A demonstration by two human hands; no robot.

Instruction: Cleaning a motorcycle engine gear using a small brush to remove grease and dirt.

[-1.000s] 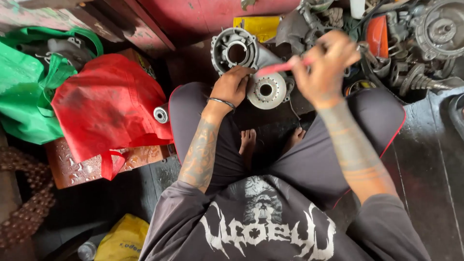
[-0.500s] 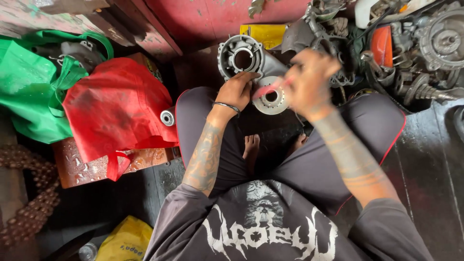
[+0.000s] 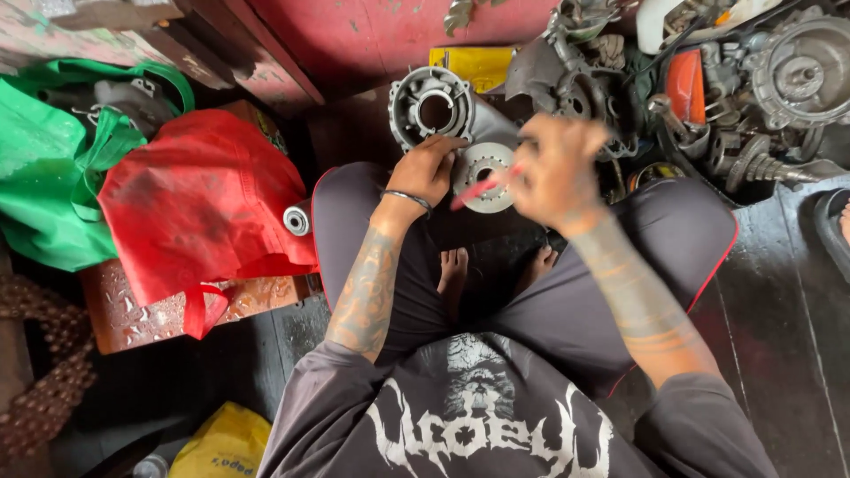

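Red bag [image 3: 199, 199] lies left, engine parts [image 3: 753, 80] far right; left hand [image 3: 431, 168] grips the round metal casing [image 3: 485, 175], right hand [image 3: 553, 168] pinches a red brush [image 3: 474, 188] slanting near-left.

You are sitting on a dark, wet-looking plank floor [image 3: 788, 354], and everything below is placed from it. A worn red-painted wall panel [image 3: 372, 35] is rising along its far edge. A crumpled red fabric bag [image 3: 199, 204] is lying on its left part, resting over a rusty reddish metal box [image 3: 150, 314], with a green fabric bag [image 3: 49, 177] slumping just beyond. A heap of grey metal engine parts [image 3: 753, 80] is crowding its far right corner. A yellow plastic bag [image 3: 221, 443] is lying at its near edge. Soft, even light is falling across the boards.
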